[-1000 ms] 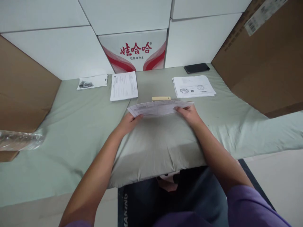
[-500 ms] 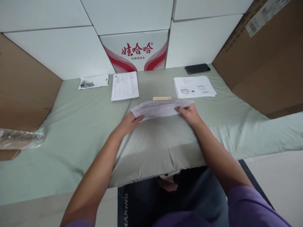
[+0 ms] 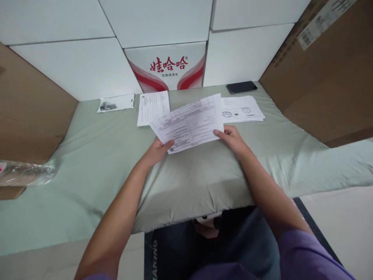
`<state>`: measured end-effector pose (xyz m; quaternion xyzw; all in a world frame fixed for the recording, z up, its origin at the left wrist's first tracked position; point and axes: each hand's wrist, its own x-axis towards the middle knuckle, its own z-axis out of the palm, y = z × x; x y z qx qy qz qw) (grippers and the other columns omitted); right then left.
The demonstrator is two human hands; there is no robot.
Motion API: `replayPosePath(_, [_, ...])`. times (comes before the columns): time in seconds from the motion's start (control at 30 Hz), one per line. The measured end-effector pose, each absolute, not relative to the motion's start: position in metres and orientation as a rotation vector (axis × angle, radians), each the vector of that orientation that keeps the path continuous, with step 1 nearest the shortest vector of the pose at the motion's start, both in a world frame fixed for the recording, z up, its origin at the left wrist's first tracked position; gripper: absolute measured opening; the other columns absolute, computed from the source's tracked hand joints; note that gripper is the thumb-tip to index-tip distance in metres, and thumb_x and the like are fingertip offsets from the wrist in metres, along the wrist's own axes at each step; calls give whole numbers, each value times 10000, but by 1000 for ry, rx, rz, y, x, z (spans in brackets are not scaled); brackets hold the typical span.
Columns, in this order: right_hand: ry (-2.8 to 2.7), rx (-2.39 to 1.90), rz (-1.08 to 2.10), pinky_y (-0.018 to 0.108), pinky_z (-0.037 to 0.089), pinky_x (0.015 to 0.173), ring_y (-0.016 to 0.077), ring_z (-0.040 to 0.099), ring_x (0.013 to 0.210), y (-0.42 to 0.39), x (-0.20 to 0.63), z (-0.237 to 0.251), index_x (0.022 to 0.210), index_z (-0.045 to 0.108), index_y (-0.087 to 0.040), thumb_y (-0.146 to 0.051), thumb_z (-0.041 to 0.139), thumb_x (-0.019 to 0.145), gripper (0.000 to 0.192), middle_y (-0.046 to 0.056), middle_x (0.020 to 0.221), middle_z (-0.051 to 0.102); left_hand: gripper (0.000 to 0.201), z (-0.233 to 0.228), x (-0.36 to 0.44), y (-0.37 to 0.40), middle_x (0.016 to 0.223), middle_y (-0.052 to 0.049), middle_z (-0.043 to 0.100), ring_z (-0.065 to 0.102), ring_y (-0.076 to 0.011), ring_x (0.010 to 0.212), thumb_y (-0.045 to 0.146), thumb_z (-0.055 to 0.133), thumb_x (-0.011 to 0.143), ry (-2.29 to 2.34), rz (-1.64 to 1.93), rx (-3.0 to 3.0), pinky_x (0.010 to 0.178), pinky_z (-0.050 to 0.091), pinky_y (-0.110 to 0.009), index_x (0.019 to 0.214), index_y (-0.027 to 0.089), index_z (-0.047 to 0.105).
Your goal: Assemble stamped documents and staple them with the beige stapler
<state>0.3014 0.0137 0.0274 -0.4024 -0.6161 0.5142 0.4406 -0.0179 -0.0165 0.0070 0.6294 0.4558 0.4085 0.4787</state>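
A white printed form [image 3: 189,122] is held up in front of me between both hands, its printed side facing me and its right end tilted higher. My left hand [image 3: 160,149] pinches the lower left corner, thumb on the front and fingers behind. At the lower right edge, my right hand [image 3: 231,138] grips the sheet the same way. Whether it is one sheet or more, I cannot tell. Behind it lie a pile of printed papers [image 3: 151,105] on the left and a pile of stamped papers [image 3: 244,109] on the right, both partly covered by the held form.
A black phone [image 3: 241,86] lies at the back right. To the left is a white plastic packet [image 3: 118,102] with something dark in it. White boxes [image 3: 167,70] wall off the back; brown cartons [image 3: 329,77] flank the sides. A clear plastic bottle [image 3: 26,173] lies at the left.
The form has tipped up from a nearly flat, curved position to face me, with its right side raised. It now hides the pale yellow thing that was visible behind it.
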Motion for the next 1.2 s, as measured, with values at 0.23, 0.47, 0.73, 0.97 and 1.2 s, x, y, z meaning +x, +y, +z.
replayPosePath(0.23, [-1311, -1054, 1367, 352, 574, 775, 214, 724, 798, 13, 307, 28, 994, 777, -219, -487, 800, 784, 341, 37, 915, 778, 437, 18, -24, -24, 1124, -135, 781, 725, -322, 1120, 548, 743, 829, 1021, 678, 1474, 1024, 566, -491, 1118, 222, 776])
replayPosePath(0.47, [-1476, -1099, 1495, 337, 551, 669, 210, 701, 698, 11, 320, 46, 893, 802, -207, -476, 772, 774, 296, 43, 796, 766, 373, 26, -27, -26, 919, -110, 803, 770, -280, 752, 547, 724, 835, 986, 522, 1467, 671, 648, -399, 998, 222, 808])
replayPosePath(0.73, [-2004, -1087, 1773, 273, 524, 649, 176, 689, 759, -9, 300, 74, 1061, 793, -171, -451, 732, 826, 371, 51, 905, 774, 333, 43, -23, -35, 709, -48, 743, 620, -144, 477, 490, 717, 847, 842, 37, 1373, 413, 458, -239, 901, 165, 769])
replayPosePath(0.97, [-1858, -1303, 1696, 285, 480, 570, 186, 675, 687, -21, 282, 70, 991, 767, -176, -440, 637, 913, 304, 67, 852, 753, 293, 49, -30, -30, 645, -8, 650, 585, -118, 510, 443, 682, 887, 1000, 212, 1346, 472, 478, -223, 872, 152, 714])
replayPosePath(1.2, [-1646, -1450, 1584, 302, 491, 574, 203, 692, 708, -10, 273, 47, 932, 712, -182, -327, 599, 923, 184, 92, 883, 754, 252, 47, -39, -21, 568, 6, 608, 514, -81, 414, 339, 610, 927, 1238, 401, 1283, 444, 422, -202, 756, 157, 643])
